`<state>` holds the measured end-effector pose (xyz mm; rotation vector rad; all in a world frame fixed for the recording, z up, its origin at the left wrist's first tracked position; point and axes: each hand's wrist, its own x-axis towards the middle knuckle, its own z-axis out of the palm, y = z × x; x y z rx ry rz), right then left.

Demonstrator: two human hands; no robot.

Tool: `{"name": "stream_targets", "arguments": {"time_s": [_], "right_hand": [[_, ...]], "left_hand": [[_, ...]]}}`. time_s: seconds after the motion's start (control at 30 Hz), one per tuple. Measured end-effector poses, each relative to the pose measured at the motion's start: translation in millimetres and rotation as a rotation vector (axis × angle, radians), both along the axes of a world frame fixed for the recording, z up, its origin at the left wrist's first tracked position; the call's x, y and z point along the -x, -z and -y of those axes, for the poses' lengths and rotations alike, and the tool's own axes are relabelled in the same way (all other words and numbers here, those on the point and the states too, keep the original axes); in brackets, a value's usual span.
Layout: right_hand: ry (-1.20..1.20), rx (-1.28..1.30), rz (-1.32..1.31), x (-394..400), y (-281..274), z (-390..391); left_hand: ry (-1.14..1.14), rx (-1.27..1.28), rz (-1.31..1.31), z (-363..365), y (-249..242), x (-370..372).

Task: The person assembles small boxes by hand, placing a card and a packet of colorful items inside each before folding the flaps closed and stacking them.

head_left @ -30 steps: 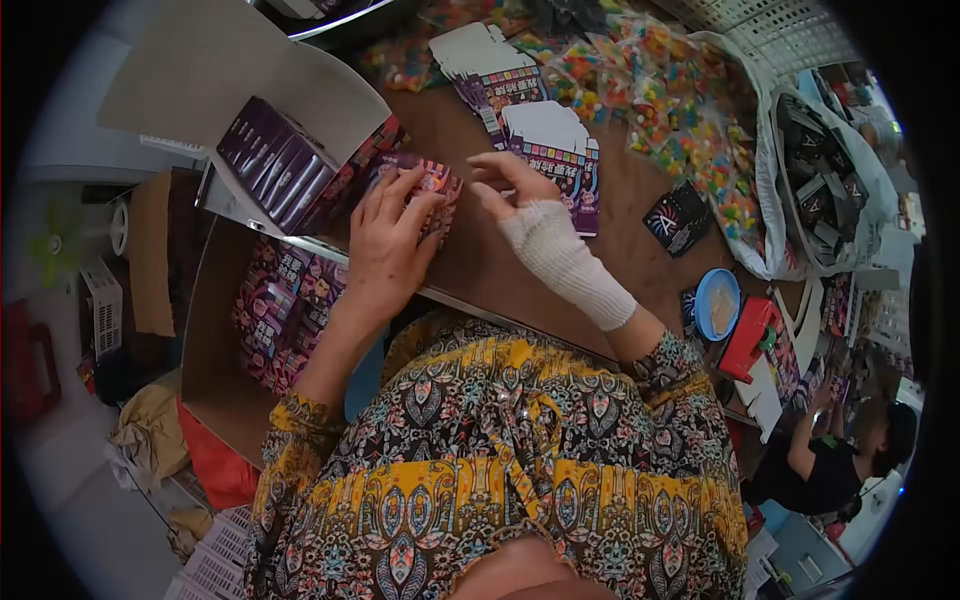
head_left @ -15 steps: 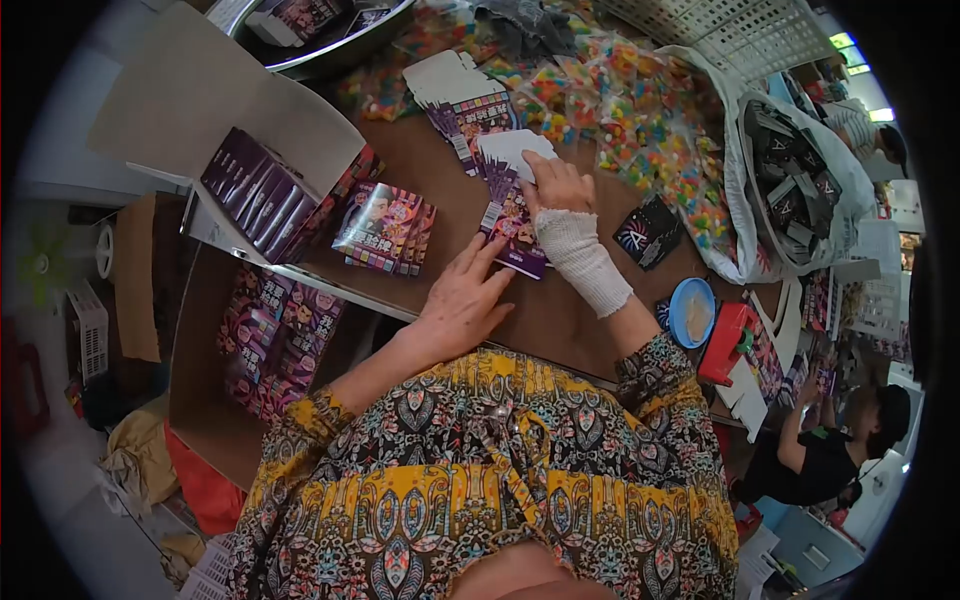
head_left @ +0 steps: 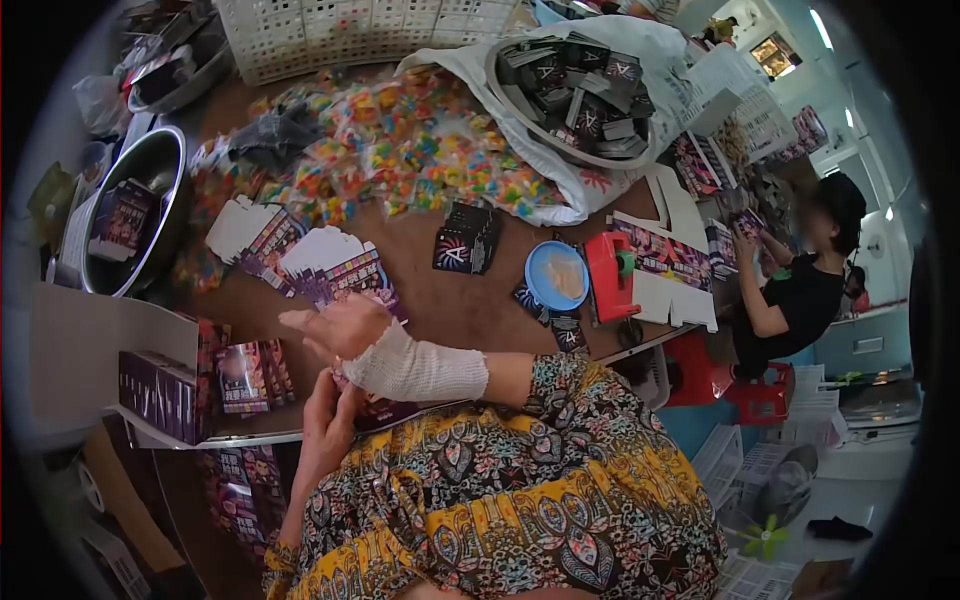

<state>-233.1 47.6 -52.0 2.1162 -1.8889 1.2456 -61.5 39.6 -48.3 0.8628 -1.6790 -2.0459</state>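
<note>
A purple printed carton point(head_left: 385, 412) lies low at the table's front edge, mostly covered by my hands and the bandage. My left hand point(head_left: 325, 425) is closed on its left end, thumb and fingers pressed together. Over the same carton is my right hand point(head_left: 345, 325), with a white bandage point(head_left: 425, 370) round the wrist. Some of its blurred fingertips point left; its thumb and grip are hidden. Just beyond it lie fanned flat cartons point(head_left: 345, 268) with white flaps, and a second fanned stack point(head_left: 262, 238) sits farther left.
Candy packets point(head_left: 400, 150) cover the back. A basin of black packets point(head_left: 570, 100) stands behind black cards point(head_left: 467, 238), a blue dish point(head_left: 556, 276) and a red tape dispenser point(head_left: 608, 280). At left are filled cartons point(head_left: 245, 378) and a metal bowl point(head_left: 178, 165). A person point(head_left: 805, 285) works at right.
The view has swung right. My hands have come from the fanned stack to the table's front edge and closer together, with a purple carton now at my left fingers.
</note>
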Motion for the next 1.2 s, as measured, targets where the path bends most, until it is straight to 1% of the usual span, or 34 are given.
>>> {"name": "stream_targets", "arguments": {"time_s": [0.03,0.07,0.1,0.13,0.17,0.2,0.23,0.27,0.3,0.33,0.37,0.4,0.47,0.57,0.6,0.63,0.67,0.7,0.73,0.77,0.8,0.83,0.9,1.0,1.03,1.07,1.13,1.17,1.2], "right_hand": [[-0.016,0.038,0.019,-3.8,1.4,1.0],[-0.009,0.066,0.042,-5.6,5.3,6.3],[0.000,0.070,0.037,-2.5,7.6,4.6],[0.036,0.182,0.037,0.4,-0.5,3.6],[0.067,0.295,0.036,3.9,-11.1,3.2],[0.071,0.236,0.038,14.9,-23.7,-8.4],[0.076,0.242,0.028,21.9,-26.6,-18.3],[0.098,0.186,0.148,24.3,-26.1,-29.2],[0.120,0.129,0.268,23.7,-22.7,-39.0],[0.095,0.000,0.351,21.2,-9.8,-50.3],[0.086,-0.043,0.408,17.3,-4.2,-58.1],[0.078,-0.085,0.466,15.4,-1.2,-63.7],[0.071,-0.052,0.457,18.0,-6.0,-70.9],[0.051,-0.100,0.450,18.4,-6.2,-78.3],[0.023,-0.208,0.532,19.6,-4.0,-79.9],[-0.006,-0.318,0.614,21.3,-1.7,-81.0],[-0.011,-0.320,0.618,23.5,0.9,-81.4],[-0.094,-0.361,0.861,25.3,4.1,-81.3],[-0.185,-0.408,1.114,23.8,7.7,-81.2],[-0.237,-0.397,1.183,26.0,9.4,-81.5],[-0.216,-0.419,1.177,30.0,2.7,-82.8],[-0.206,-0.458,1.181,31.5,-5.4,-84.4],[-0.244,-0.421,1.265,31.0,-5.0,-84.3],[-0.162,-0.585,1.280,29.7,-8.5,-87.4],[-0.133,-0.636,1.268,31.2,-6.6,-87.8],[-0.141,-0.609,1.263,29.6,-3.2,-88.6],[-0.140,-0.635,1.239,29.3,-6.9,-88.9],[-0.125,-0.634,1.196,28.9,-8.0,-87.4],[-0.123,-0.599,1.235,26.8,-6.6,-87.1]], "left_hand": [[-0.007,-0.039,-0.005,0.7,0.6,-2.1],[-0.076,-0.062,-0.026,-0.9,-7.4,1.6],[-0.085,0.010,-0.069,5.1,6.8,-4.2],[-0.098,0.082,-0.113,10.3,21.3,-11.5],[-0.182,0.104,-0.133,9.7,13.3,-8.5],[-0.298,0.040,-0.162,5.6,2.7,-3.4],[-0.411,-0.027,-0.191,1.6,-8.8,4.2],[-0.385,-0.025,-0.240,2.7,0.1,-0.9],[-0.346,-0.008,-0.218,2.5,9.5,-6.5],[-0.304,0.007,-0.195,0.5,15.8,-9.9],[-0.229,0.001,-0.189,-2.5,13.8,-10.5],[-0.196,0.008,-0.190,-4.2,21.7,-12.8],[-0.161,-0.014,-0.207,-7.6,28.0,-13.3],[-0.109,-0.020,-0.193,-7.7,26.6,-17.3],[-0.111,-0.018,-0.197,-8.7,29.1,-16.1],[-0.159,0.002,-0.213,-10.7,32.7,-15.0],[-0.210,0.020,-0.223,-13.6,34.8,-16.6],[-0.364,0.072,-0.253,-21.0,21.1,-2.8],[-0.325,0.080,-0.268,-19.1,6.9,-0.2],[-0.292,0.085,-0.276,-16.2,-3.8,1.1],[-0.324,0.101,-0.231,-15.8,-5.6,6.1],[-0.276,0.086,-0.194,-13.1,-4.3,3.7],[-0.228,0.013,-0.132,-5.6,-8.1,-3.7],[-0.180,-0.117,-0.026,1.2,-7.2,-6.3],[-0.176,-0.102,-0.018,4.3,-3.6,-8.8],[-0.160,-0.088,-0.016,5.7,-0.2,-10.6],[-0.187,-0.122,-0.004,4.4,6.6,-16.2],[-0.158,-0.016,-0.032,4.4,14.4,-19.6],[-0.127,0.091,-0.063,4.3,20.1,-21.7]]}}
